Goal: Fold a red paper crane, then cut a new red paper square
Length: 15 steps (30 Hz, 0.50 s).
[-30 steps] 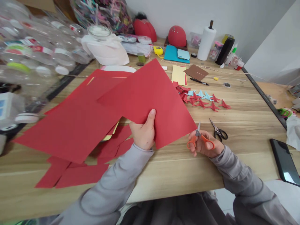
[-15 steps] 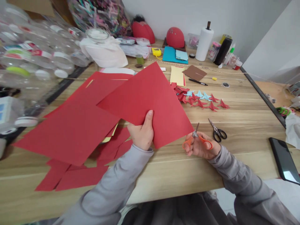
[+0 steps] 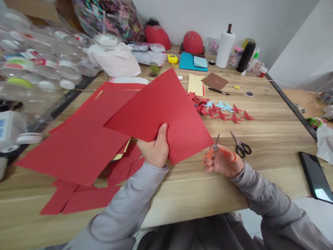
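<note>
My left hand (image 3: 155, 150) grips a red paper sheet (image 3: 166, 107) by its lower edge, thumb on top, fingers hidden beneath. The sheet is held up above the table. My right hand (image 3: 225, 162) holds orange-handled scissors (image 3: 215, 148), whose blades point up beside the sheet's right corner. Larger red sheets (image 3: 78, 135) lie to the left, over smaller red pieces (image 3: 91, 199). Folded red paper shapes (image 3: 235, 118) and light blue ones (image 3: 220, 105) rest beyond my right hand. Black-handled scissors (image 3: 243, 149) lie to its right.
Plastic bottles (image 3: 44, 66) crowd the left side. A phone (image 3: 316, 177) lies at the right edge. Yellow paper (image 3: 196, 85), brown paper (image 3: 214, 81) and a black pen (image 3: 218, 91) lie farther back, before a white roll (image 3: 225, 48) and a black bottle (image 3: 246, 57).
My left hand and the held sheet have shifted slightly left. The orange scissors have turned a little in my right hand and their blades look closer together.
</note>
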Tool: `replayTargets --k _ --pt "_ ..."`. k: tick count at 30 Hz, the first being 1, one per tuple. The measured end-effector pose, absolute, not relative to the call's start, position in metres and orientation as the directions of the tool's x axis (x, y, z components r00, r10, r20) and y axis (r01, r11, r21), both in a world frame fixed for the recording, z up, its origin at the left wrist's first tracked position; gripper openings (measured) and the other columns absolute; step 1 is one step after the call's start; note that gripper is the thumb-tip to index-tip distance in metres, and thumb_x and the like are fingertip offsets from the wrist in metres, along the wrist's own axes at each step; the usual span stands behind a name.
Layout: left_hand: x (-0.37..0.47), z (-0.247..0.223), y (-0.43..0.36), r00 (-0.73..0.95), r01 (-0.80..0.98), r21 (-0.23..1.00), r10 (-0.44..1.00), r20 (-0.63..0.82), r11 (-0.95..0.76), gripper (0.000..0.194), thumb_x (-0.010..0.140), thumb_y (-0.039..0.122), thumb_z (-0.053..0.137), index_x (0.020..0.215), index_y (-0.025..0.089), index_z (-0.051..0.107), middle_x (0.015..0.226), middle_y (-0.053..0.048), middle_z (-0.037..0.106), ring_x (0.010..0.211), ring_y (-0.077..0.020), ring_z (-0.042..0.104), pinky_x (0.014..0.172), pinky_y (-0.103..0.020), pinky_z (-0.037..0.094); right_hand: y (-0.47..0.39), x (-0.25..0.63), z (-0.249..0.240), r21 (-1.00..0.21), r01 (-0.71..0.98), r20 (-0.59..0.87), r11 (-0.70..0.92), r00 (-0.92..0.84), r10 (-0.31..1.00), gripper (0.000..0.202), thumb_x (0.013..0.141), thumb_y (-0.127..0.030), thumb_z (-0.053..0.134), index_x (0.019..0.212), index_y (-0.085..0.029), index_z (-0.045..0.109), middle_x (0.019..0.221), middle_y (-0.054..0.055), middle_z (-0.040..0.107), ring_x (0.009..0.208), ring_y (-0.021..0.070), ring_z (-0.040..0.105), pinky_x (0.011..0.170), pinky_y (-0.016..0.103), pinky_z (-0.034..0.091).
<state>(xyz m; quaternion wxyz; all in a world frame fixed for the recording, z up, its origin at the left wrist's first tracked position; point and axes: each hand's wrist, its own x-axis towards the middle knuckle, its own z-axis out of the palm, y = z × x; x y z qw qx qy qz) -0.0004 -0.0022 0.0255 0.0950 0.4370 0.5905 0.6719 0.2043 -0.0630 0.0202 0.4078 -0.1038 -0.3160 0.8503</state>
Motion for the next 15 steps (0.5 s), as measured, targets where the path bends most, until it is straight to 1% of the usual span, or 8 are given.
replayTargets --k 6,10,15 --pt "-0.0016 0.0263 -0.0017 -0.612 0.387 0.879 0.635 0.471 -0.279 0.038 0.069 0.041 0.068 0.094 0.012 0.064 0.1 -0.012 0.069 0.102 -0.025 0.063 0.095 -0.039 0.049 -0.0627 0.2062 0.0189 -0.606 -0.629 0.074 -0.487 -0.654 0.753 0.046 0.07 -0.051 0.069 0.098 -0.016 0.06 0.085 0.006 0.066 0.075 0.0151 0.06 0.068 0.028 0.045" --pt "-0.0068 0.024 0.0022 -0.602 0.384 0.867 0.626 0.495 -0.316 0.038 0.069 0.04 0.069 0.094 0.013 0.064 0.102 -0.012 0.068 0.1 -0.0247 0.064 0.096 -0.039 0.048 -0.0619 0.2079 0.0189 -0.599 -0.631 0.074 -0.494 -0.657 0.75 0.047 0.07 -0.053 0.068 0.097 -0.016 0.06 0.084 0.006 0.067 0.073 0.0156 0.061 0.066 0.028 0.045" --pt "-0.0094 0.0246 0.002 -0.56 0.384 0.861 0.657 0.504 -0.332 0.034 0.071 0.039 0.067 0.095 0.015 0.064 0.1 -0.011 0.069 0.1 -0.0238 0.063 0.098 -0.039 0.046 -0.0621 0.21 0.0171 -0.599 -0.594 0.077 -0.537 -0.71 0.7 0.046 0.072 -0.052 0.067 0.097 -0.014 0.058 0.081 0.007 0.068 0.068 0.0159 0.063 0.06 0.026 0.044"
